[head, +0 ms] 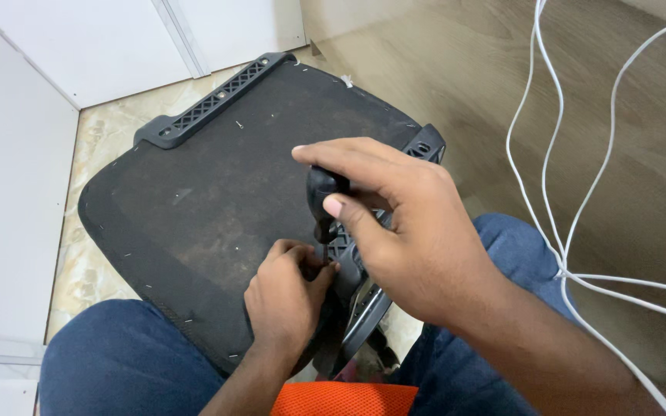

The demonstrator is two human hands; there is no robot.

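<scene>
An upturned black chair seat [217,185] rests across my lap, its fabric-covered underside facing up with small staples along the edges. My right hand [410,239] grips the black handle of a screwdriver [322,192], held upright over the seat's near edge. My left hand [287,296] pinches at the tool's tip, where a screw would sit; the tip itself is hidden by my fingers. A black plastic armrest bracket [356,308] lies under both hands.
Another black armrest bracket [210,100] runs along the seat's far edge. White cables [572,231] hang at the right over a wooden floor. White cabinet panels [17,192] stand at the left and back. An orange object [344,399] sits between my knees.
</scene>
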